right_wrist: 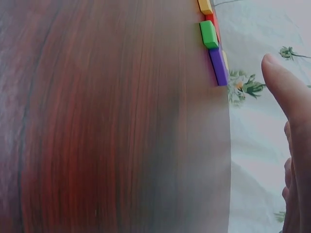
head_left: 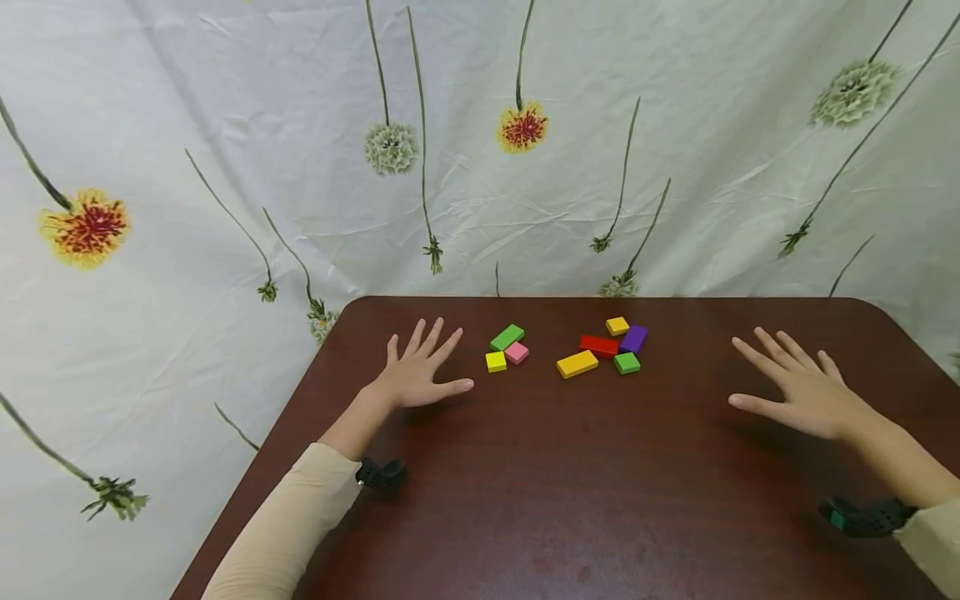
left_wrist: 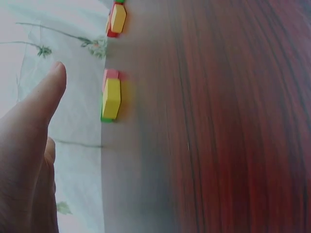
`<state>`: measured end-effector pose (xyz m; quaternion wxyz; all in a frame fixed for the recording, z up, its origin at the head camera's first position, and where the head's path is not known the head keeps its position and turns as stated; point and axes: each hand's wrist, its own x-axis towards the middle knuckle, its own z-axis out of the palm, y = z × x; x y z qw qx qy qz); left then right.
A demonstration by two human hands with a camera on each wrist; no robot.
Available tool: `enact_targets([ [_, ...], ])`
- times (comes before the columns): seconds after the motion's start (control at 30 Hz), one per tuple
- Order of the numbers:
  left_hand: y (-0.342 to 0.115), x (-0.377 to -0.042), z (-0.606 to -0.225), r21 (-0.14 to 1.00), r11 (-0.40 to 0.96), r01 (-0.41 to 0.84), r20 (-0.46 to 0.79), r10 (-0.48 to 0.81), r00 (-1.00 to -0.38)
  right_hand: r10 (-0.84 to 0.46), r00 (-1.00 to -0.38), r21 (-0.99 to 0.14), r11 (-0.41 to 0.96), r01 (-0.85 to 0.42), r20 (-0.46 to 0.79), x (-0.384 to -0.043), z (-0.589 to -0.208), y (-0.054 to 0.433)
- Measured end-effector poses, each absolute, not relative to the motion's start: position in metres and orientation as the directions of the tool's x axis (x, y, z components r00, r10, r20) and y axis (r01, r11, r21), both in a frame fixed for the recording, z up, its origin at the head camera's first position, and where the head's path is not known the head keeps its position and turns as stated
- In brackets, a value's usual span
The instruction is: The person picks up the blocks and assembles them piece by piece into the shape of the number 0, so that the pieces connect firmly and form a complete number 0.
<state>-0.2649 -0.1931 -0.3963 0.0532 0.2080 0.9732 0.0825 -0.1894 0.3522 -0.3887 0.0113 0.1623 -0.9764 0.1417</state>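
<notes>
My left hand [head_left: 417, 371] is spread with straight fingers over the table's left part and holds nothing. Just right of it lie a green block [head_left: 507, 337], a pink block [head_left: 517, 353] and a yellow block [head_left: 496, 362], close together. Toward the middle a second cluster has a red block [head_left: 598, 346], an orange block [head_left: 577, 364], a smaller orange-yellow block [head_left: 617, 326], a purple block [head_left: 633, 339] and a small green block [head_left: 627, 363]. Far to the right of these, my right hand [head_left: 806, 387] is also spread and holds nothing.
The dark reddish-brown wooden table [head_left: 525, 492] has rounded far corners. Behind its far edge hangs a pale cloth [head_left: 300, 100] printed with flowers. Black bands, one on the left wrist [head_left: 382, 473] and one on the right wrist [head_left: 866, 517], sit below the sleeves' ends.
</notes>
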Motion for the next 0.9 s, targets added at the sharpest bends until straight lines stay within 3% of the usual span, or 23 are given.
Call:
enact_targets([
  [0.23,-0.162,-0.271,-0.402,0.205,0.866,0.456,-0.042,0.473,-0.88,-0.359,-0.921,-0.351,0.851,-0.39,0.153,-0.204,-0.395,0.327],
  [0.43,-0.124,-0.279,-0.409,0.279,0.79,0.546,0.075,0.549,-0.833,-0.379,-0.9,-0.425,0.793,-0.435,0.216,-0.217,-0.403,0.292],
  [0.63,-0.085,-0.279,-0.413,0.283,0.725,0.628,0.172,0.606,-0.777,-0.376,-0.885,-0.436,0.772,-0.463,0.273,-0.229,-0.415,0.251],
  [0.9,-0.047,-0.274,-0.42,0.193,0.777,0.6,0.188,0.571,-0.799,-0.385,-0.864,-0.449,0.741,-0.499,0.323,-0.248,-0.426,0.205],
])
